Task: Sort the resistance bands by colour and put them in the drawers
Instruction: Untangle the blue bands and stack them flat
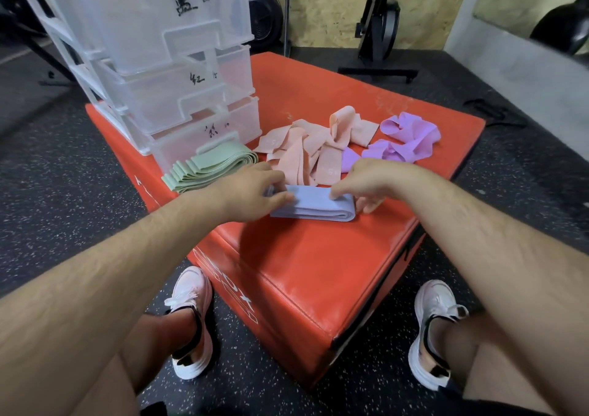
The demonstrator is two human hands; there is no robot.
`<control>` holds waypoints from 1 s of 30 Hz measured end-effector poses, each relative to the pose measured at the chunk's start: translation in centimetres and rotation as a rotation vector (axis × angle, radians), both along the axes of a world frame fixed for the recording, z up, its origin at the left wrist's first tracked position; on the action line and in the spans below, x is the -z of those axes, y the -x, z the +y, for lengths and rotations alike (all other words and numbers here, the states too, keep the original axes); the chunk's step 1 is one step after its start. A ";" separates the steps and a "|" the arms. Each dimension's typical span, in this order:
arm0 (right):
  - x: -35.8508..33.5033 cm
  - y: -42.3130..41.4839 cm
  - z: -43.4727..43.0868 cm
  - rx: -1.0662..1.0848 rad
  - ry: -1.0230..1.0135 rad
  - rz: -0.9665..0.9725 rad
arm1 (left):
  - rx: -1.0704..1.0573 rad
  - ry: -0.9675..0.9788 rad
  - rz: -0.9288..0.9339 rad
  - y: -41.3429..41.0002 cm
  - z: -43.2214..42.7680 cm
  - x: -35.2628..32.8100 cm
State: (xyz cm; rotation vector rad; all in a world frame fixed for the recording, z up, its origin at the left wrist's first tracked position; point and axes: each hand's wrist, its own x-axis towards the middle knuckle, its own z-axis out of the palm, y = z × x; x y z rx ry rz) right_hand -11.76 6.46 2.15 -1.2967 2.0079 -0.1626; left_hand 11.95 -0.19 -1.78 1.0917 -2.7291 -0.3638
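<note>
A folded stack of light blue bands (314, 205) lies on the red padded box (306, 265) right in front of me. My left hand (251, 192) pinches its left end between thumb and fingers. My right hand (366, 182) presses its right part with the thumb on top, the fingers curled down past the stack's right end. A neat pile of green bands (210, 166) lies against the bottom drawer. Loose pink bands (306, 147) and crumpled purple bands (408, 138) lie behind my hands. The clear three-drawer unit (165, 64) stands at the box's back left, with handwritten labels.
My two feet in white shoes (191, 316) stand on the speckled black rubber floor on either side of the box. An exercise machine (379, 26) and weight plates (264, 13) stand by the wooden wall behind.
</note>
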 end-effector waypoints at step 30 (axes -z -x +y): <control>0.7 -5.3 -10.9 -0.128 0.759 -0.036 | -0.333 -0.660 0.843 -2.0 -5.7 -4.6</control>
